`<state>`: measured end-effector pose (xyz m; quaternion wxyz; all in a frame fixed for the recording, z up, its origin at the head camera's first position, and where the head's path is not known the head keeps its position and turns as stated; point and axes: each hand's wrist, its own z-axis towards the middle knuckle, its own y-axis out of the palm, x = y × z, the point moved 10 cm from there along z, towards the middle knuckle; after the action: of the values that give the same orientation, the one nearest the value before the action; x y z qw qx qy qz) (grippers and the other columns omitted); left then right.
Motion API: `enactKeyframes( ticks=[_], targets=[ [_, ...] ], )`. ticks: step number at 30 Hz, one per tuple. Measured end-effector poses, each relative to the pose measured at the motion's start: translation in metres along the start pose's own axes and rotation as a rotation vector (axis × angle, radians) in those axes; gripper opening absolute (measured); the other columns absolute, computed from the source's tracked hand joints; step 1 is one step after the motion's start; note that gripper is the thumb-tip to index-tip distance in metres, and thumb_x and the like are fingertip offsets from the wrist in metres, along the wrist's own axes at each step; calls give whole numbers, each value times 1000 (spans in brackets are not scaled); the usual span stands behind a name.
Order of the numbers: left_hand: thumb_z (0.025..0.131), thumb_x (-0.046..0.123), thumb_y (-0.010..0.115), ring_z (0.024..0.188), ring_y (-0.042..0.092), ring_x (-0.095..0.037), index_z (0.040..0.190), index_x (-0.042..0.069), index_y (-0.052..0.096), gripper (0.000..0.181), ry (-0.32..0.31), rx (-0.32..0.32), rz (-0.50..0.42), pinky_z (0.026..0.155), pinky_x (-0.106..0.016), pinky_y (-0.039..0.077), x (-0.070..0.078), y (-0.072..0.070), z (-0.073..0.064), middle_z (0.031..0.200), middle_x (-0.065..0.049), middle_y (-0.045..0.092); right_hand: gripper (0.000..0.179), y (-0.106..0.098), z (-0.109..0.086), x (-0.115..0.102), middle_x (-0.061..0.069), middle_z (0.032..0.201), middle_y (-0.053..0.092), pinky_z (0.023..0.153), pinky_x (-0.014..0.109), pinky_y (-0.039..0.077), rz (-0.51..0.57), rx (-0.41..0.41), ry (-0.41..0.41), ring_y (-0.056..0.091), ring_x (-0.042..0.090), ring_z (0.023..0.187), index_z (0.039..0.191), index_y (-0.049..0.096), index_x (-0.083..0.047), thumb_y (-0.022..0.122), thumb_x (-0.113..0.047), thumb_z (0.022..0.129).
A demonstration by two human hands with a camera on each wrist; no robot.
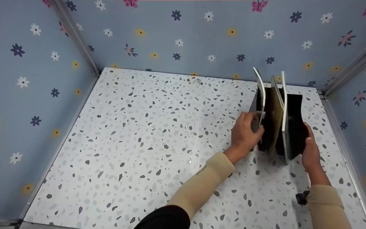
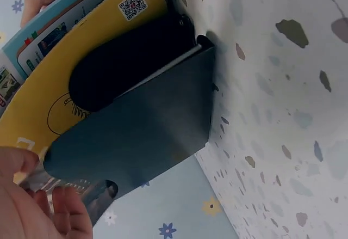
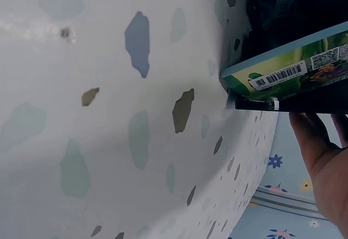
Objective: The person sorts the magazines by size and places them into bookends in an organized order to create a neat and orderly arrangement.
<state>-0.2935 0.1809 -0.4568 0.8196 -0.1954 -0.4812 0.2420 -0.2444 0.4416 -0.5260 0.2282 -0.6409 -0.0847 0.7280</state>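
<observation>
A black file holder (image 1: 295, 109) stands at the right of the table with several thin books upright in it. My left hand (image 1: 245, 132) is at its left front, thumb and fingers pinching the edge of the leftmost book (image 1: 260, 83). The left wrist view shows that hand (image 2: 41, 206) beside the holder's dark side wall (image 2: 147, 124), a yellow book (image 2: 117, 21) and a light blue book (image 2: 60, 13) beyond. My right hand (image 1: 311, 152) rests its fingers against the holder's right outer wall. In the right wrist view, a green book (image 3: 293, 67) with a barcode stands just inside that wall.
The speckled white table (image 1: 145, 127) stretches to the left of the holder. Blue flowered panels (image 1: 195, 38) enclose its back and both sides, with the back panel close behind the holder. A small black item (image 1: 302, 197) is beside the right sleeve.
</observation>
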Motion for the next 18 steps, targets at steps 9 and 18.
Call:
enactKeyframes(
  ticks=[9, 18],
  targets=[
    [85, 38, 68, 102, 58, -10, 129, 14, 53, 53, -104, -194, -100, 86, -20, 47, -16, 17, -4, 117, 0, 60, 49, -10, 2, -7, 8, 160, 24, 113, 24, 19, -101, 74, 25, 25, 14, 143, 154, 25, -21, 15, -28, 107],
    [82, 46, 69, 121, 51, -14, 140, 22, 45, 68, -47, -326, -221, 97, -25, 44, -34, -44, -21, 132, 1, 54, 50, -31, -10, -53, 17, 151, 35, 106, 57, 27, -272, 240, 40, 34, 40, 136, 152, 31, -27, 28, -26, 102]
  ],
)
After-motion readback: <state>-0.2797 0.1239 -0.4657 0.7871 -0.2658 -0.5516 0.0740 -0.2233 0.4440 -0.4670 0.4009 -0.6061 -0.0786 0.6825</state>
